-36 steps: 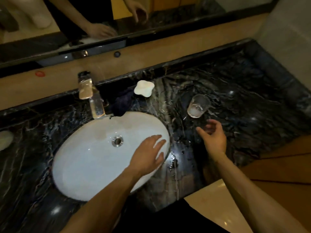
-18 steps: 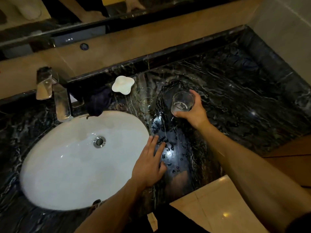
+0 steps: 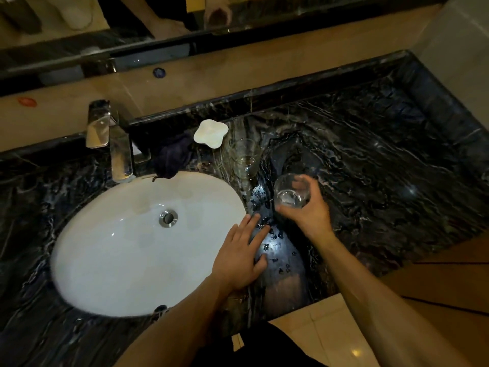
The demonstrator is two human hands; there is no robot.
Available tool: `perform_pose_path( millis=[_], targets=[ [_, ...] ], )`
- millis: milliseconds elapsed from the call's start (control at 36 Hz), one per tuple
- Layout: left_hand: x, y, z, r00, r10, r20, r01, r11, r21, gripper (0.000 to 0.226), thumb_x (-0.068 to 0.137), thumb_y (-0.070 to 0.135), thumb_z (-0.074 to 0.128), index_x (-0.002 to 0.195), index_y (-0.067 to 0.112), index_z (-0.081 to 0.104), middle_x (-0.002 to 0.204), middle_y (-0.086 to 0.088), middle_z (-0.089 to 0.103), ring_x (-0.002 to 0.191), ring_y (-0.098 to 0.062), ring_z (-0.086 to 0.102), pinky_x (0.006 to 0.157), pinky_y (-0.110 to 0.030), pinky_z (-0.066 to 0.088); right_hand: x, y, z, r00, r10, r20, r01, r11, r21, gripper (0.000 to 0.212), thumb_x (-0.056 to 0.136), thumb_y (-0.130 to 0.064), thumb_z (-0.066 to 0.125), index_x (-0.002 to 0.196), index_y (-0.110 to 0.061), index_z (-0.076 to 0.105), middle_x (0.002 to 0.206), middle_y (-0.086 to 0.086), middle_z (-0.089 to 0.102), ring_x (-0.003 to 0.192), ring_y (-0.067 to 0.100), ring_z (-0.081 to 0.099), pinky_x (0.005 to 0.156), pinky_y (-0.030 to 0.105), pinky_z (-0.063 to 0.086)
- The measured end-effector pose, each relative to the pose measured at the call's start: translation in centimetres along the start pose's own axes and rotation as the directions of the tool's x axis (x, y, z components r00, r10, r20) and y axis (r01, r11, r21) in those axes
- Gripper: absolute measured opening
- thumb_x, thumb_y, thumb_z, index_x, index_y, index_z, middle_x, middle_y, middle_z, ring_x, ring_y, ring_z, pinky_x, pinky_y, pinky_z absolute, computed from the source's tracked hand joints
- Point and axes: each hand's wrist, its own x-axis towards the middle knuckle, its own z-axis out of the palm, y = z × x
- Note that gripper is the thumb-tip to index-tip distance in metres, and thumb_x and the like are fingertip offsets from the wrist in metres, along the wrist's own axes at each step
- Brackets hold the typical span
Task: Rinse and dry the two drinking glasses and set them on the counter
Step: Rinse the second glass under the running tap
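My right hand (image 3: pixel 309 210) grips a clear drinking glass (image 3: pixel 291 192) above the dark marble counter (image 3: pixel 370 168), just right of the white oval sink (image 3: pixel 127 247). A little liquid shows at the bottom of that glass. A second clear glass (image 3: pixel 244 158) stands upright on the counter behind it, near the sink's back right rim. My left hand (image 3: pixel 240 255) lies flat with fingers spread on the sink's right rim and the wet counter, holding nothing.
A chrome faucet (image 3: pixel 116 144) stands behind the sink. A dark cloth (image 3: pixel 172 157) and a white flower-shaped dish (image 3: pixel 210 133) lie to its right. A raised marble ledge and a mirror run along the back. Water drops dot the counter by my left hand.
My right hand reached to the glass, closed on it and has brought it nearer to me and the sink. My left hand slid from the basin onto its right rim.
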Motion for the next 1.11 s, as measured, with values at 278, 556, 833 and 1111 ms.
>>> perform_pose_path(
  millis=[278, 556, 833, 1111],
  targets=[
    [-2.2, -4.8, -4.8, 0.993, 0.028, 0.119, -0.029, 0.999, 0.012, 0.049, 0.093, 0.045, 0.048, 0.139, 0.027, 0.050, 0.152, -0.001, 0.043, 0.132, -0.023, 0.045, 0.101, -0.035, 0.042, -4.2, -1.6, 3.8, 0.990, 0.046, 0.135, -0.042, 0.999, -0.033, 0.082, 0.063, -0.020, 0.092, 0.131, -0.031, 0.049, 0.120, -0.008, 0.061, 0.112, 0.007, 0.058, 0.090, 0.017, 0.043],
    [-8.5, -17.1, -12.4, 0.946, -0.324, 0.018, 0.320, 0.941, 0.107, 0.037, 0.095, 0.046, 0.046, 0.123, 0.028, 0.063, 0.126, 0.002, 0.063, 0.109, -0.022, 0.061, 0.086, -0.031, 0.045, -4.7, -5.1, 12.6, 0.960, 0.039, 0.279, -0.003, 0.992, -0.126, 0.080, 0.060, -0.019, 0.093, 0.125, -0.036, 0.049, 0.119, -0.004, 0.061, 0.110, 0.019, 0.058, 0.089, 0.031, 0.048],
    [-7.1, -26.2, -24.7, 0.759, -0.185, -0.624, 0.329, 0.936, 0.122, 0.049, 0.083, 0.036, 0.061, 0.128, 0.018, 0.058, 0.121, -0.009, 0.061, 0.112, -0.033, 0.056, 0.091, -0.044, 0.044, -3.9, -9.2, 22.4, 0.935, -0.019, 0.353, 0.089, 0.979, -0.184, 0.080, 0.064, -0.025, 0.090, 0.128, -0.043, 0.045, 0.116, -0.006, 0.061, 0.104, 0.016, 0.059, 0.085, 0.029, 0.049],
    [-3.7, -27.4, -26.9, 0.900, 0.020, -0.436, 0.113, 0.954, 0.278, 0.064, 0.085, 0.043, 0.065, 0.144, 0.033, 0.042, 0.156, 0.001, 0.035, 0.148, -0.022, 0.022, 0.116, -0.064, 0.013, -1.8, -12.6, 28.0, 0.919, -0.019, 0.395, 0.096, 0.979, -0.177, 0.077, 0.070, -0.022, 0.086, 0.123, -0.051, 0.038, 0.119, -0.012, 0.056, 0.107, 0.016, 0.056, 0.082, 0.029, 0.045]
  ],
)
